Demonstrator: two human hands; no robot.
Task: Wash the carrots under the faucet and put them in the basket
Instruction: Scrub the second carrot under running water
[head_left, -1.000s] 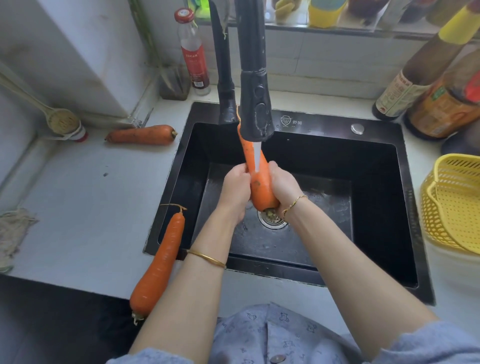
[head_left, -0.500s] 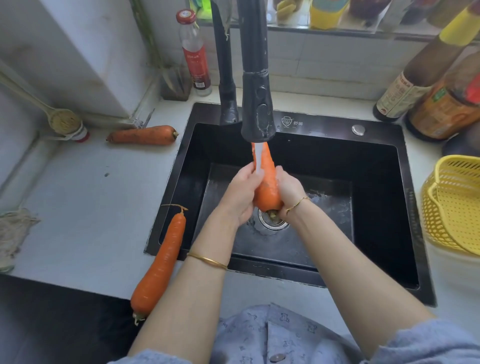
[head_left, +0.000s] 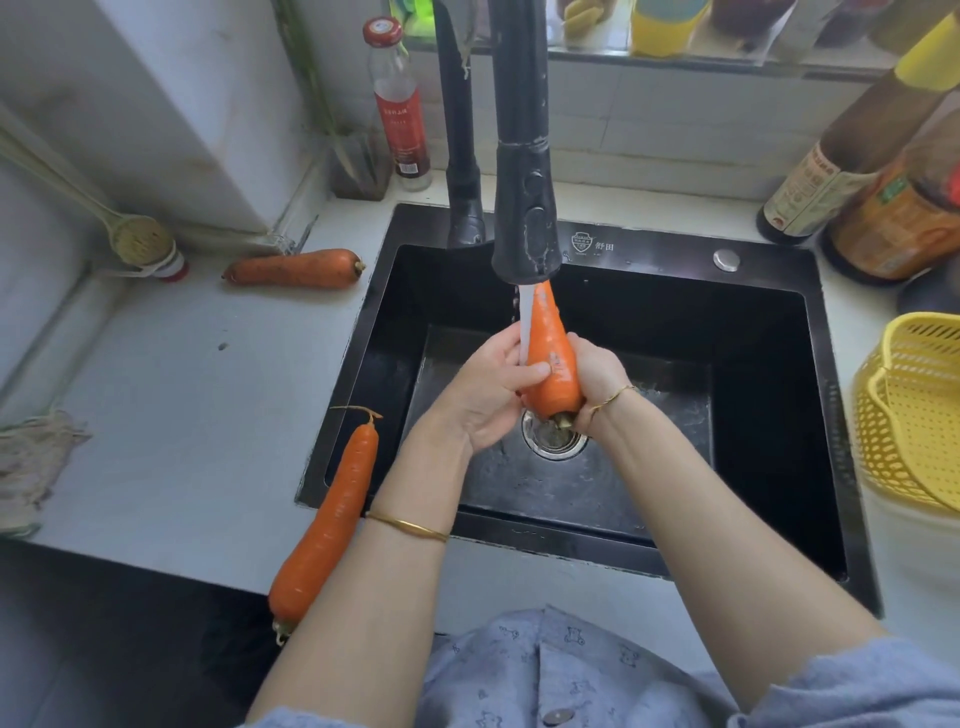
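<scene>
While left hand (head_left: 488, 395) and right hand (head_left: 597, 371) both clamp the carrot (head_left: 553, 358), tip-up under the faucet (head_left: 524, 208) mid-sink (head_left: 675, 249), basket (head_left: 914, 415) sits at the counter's (head_left: 182, 415) right edge; right hand is nearer.

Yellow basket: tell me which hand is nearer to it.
Right. The right hand grips the carrot on the side facing the basket, with part of the sink between them; the left hand holds the carrot's opposite side, farther away.
</scene>
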